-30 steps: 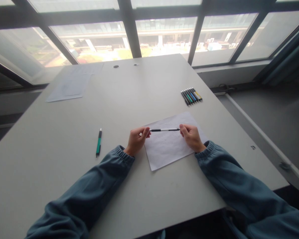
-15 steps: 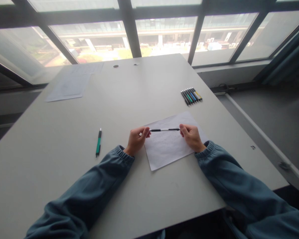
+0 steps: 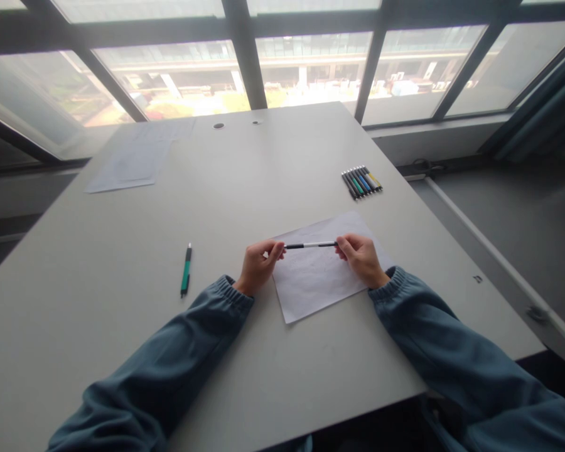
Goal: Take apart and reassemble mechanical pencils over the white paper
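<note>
Stretched level between my two hands is a black and white pen [image 3: 311, 245]. My left hand [image 3: 262, 262] pinches its left tip, and my right hand [image 3: 360, 256] has its right end between thumb and fingers. Both hands are closed; the very ends of the pen are hidden by the fingertips. Below them a white sheet of paper [image 3: 311, 292] lies at a slant on the table, with faint marks on it. To the left of my left hand lies a green and black pen [image 3: 186, 271].
Several pens [image 3: 362, 182] lie side by side in a row at the table's right. More paper sheets [image 3: 127, 166] rest at the far left. The white table [image 3: 245, 182] has two round holes near its back edge, by the windows [image 3: 311, 69].
My right hand has shifted slightly left along the pen, so its fingers cover a bit more of the right end. Everything else has stayed in place.
</note>
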`<action>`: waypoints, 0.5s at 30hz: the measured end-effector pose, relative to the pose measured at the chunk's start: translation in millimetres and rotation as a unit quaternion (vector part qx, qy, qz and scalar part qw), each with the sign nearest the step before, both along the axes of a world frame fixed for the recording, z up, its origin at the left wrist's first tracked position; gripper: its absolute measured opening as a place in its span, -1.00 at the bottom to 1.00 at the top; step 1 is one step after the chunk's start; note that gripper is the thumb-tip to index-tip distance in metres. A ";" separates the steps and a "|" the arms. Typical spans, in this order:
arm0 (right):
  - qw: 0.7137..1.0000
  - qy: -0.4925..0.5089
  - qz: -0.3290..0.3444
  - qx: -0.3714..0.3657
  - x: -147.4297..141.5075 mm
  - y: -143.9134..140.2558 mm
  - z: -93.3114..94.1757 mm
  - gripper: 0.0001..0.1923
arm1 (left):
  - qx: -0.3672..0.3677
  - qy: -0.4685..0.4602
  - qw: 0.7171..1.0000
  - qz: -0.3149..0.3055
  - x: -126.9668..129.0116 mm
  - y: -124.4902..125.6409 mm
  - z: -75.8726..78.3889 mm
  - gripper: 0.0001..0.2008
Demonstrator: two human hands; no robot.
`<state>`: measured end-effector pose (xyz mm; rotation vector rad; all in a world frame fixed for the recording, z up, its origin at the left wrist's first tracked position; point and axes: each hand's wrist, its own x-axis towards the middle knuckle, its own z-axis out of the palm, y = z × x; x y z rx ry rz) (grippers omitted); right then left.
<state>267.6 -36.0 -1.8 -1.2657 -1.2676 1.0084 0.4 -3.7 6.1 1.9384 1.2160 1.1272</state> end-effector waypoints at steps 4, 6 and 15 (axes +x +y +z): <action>0.997 0.079 0.018 -0.005 -1.8 -0.4 3.7 -0.58 | 0.006 0.002 1.000 0.001 -0.4 -0.1 -0.5 -0.57; 0.995 0.092 0.036 -0.004 -2.3 -1.4 5.4 -0.60 | 0.008 0.006 1.000 0.003 -0.6 -0.2 -0.2 -0.57; 0.992 0.123 0.016 -0.031 -3.9 -1.3 -0.5 -0.65 | 0.040 -0.015 0.999 -0.027 0.4 1.4 -5.4 -0.61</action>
